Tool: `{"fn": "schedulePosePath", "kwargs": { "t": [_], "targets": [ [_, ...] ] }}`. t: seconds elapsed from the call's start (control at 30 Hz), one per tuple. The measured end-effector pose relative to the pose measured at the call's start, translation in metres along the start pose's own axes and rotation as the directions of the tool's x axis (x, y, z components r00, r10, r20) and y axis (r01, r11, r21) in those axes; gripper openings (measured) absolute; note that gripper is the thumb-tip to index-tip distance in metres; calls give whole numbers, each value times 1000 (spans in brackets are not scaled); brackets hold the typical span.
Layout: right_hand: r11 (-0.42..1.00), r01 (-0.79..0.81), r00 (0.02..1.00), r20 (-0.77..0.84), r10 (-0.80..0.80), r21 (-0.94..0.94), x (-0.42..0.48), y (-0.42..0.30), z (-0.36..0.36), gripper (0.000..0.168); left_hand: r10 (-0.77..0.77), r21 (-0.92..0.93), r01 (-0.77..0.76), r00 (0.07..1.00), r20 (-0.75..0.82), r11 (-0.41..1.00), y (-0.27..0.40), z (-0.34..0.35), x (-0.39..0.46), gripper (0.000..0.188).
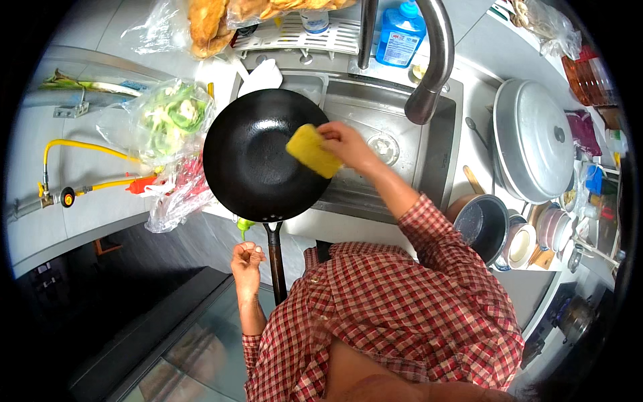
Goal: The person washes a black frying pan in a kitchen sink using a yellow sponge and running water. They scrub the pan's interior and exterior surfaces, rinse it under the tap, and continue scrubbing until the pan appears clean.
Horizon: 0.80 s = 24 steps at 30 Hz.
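My right hand (pixel 346 144) grips a yellow scouring sponge (pixel 315 152) at the right side of a black wok (pixel 251 151). Whether the sponge touches the metal cannot be told. The wok's bowl lies over the left part of a stainless-steel sink (pixel 346 206), its inside facing up. Its dark handle (pixel 275 256) points down towards my plaid shirt. Just left of that handle, my left hand (pixel 247 257) is loosely curled, with nothing visible in it. A green pepper (pixel 244 224) shows at the counter edge, its stem pointing down close to those fingers.
A gooseneck faucet (pixel 437 65) arches over the sink, beside a blue soap bottle (pixel 400 37). Bagged vegetables (pixel 173 115) lie on the left, near a yellow gas hose (pixel 90 144). To the right stand a large lidded pot (pixel 535 135), a dark-lined saucepan (pixel 479 226) and several bowls (pixel 520 243).
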State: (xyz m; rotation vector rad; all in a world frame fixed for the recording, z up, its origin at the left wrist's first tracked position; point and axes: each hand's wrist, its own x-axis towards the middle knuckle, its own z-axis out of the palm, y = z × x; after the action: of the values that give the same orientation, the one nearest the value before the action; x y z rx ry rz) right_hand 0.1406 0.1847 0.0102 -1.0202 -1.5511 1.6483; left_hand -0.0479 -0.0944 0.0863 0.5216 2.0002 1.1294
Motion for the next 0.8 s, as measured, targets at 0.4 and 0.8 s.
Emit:
{"fn": "schedulePosePath", "kwargs": {
  "t": [0.4,0.8],
  "targets": [
    [928,-146,987,-19,162,342,-50,-44,17,38,-17,-7,16,947,-322,1000,-57,-46,-40,17],
    [973,-42,645,737,201,-229,-213,-49,46,23,-292,83,282,872,393,956,-155,-101,-80,17]
  ]
}}
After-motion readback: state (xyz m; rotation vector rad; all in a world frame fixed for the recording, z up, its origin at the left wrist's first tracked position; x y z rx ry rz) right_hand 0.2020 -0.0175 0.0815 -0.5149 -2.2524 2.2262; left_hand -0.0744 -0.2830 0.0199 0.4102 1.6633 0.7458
